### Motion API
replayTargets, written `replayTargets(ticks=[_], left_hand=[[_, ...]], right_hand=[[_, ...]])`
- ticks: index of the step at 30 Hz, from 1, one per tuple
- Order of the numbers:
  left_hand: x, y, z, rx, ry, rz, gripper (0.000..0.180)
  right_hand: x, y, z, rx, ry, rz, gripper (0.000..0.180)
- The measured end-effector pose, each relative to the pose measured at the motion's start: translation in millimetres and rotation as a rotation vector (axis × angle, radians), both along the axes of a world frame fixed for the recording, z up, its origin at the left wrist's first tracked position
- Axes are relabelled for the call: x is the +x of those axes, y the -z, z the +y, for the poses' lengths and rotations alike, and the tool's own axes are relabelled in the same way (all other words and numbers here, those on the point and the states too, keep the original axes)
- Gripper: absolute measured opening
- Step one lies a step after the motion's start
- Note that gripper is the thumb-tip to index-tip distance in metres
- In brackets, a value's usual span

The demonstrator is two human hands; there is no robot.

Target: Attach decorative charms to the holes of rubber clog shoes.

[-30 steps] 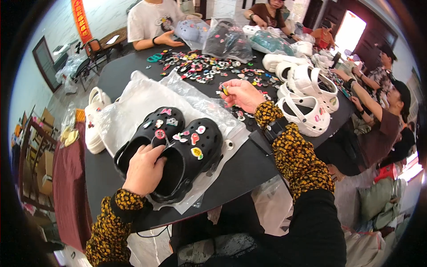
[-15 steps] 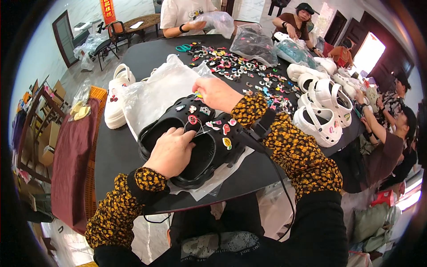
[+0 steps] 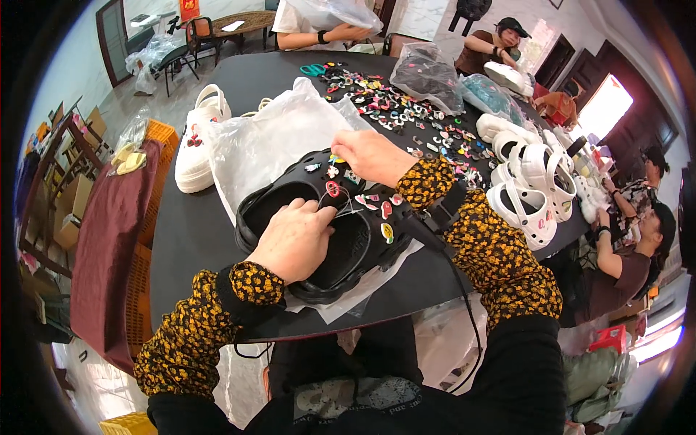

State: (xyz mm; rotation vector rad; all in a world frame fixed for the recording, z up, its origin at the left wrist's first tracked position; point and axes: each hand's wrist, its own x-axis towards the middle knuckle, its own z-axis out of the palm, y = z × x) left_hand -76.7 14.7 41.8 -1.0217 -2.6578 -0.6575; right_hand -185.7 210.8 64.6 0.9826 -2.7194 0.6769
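Note:
A pair of black clogs (image 3: 367,238) lies side by side on a white plastic bag (image 3: 272,123), toes pointing away from me. Several colourful charms (image 3: 387,232) sit on their uppers. A thin pale tie loops between the two shoes beside a red round charm (image 3: 332,188). My left hand (image 3: 293,238) is closed over the inner edges of the clogs, its fingertips partly hidden in the openings. At the toe of the left clog, my right hand (image 3: 373,157) pinches a small charm with some yellow on it, mostly covered by the fingers.
Loose charms (image 3: 391,105) are scattered across the dark table, with teal-handled scissors (image 3: 312,70) at the far edge. White clogs stand at left (image 3: 196,163) and right (image 3: 518,214). Filled plastic bags (image 3: 428,76) lie farther back. Several people work around the table.
The view has shifted slightly. Both hands keep their places on the black clogs. Across the table, a person has raised a plastic bag; another now holds a white shoe.

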Motion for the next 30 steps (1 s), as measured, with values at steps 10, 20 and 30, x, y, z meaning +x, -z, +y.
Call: replayTargets(ticks=[10,20,30], left_hand=[[-1.9,3.8,2.0,0.020,0.006,0.016,0.023],[0.5,1.3,0.0,0.015,0.000,0.004,0.024],[0.0,1.3,1.1,0.004,-0.008,-0.009,0.024]], right_hand=[[4.1,-6.2,-3.4,0.059,0.088,0.007,0.017],[-5.2,-9.7,6.3,0.051,-0.103,-0.033,0.019],[-6.5,-3.6,-4.3,-0.046,0.082,-0.044,0.016]])
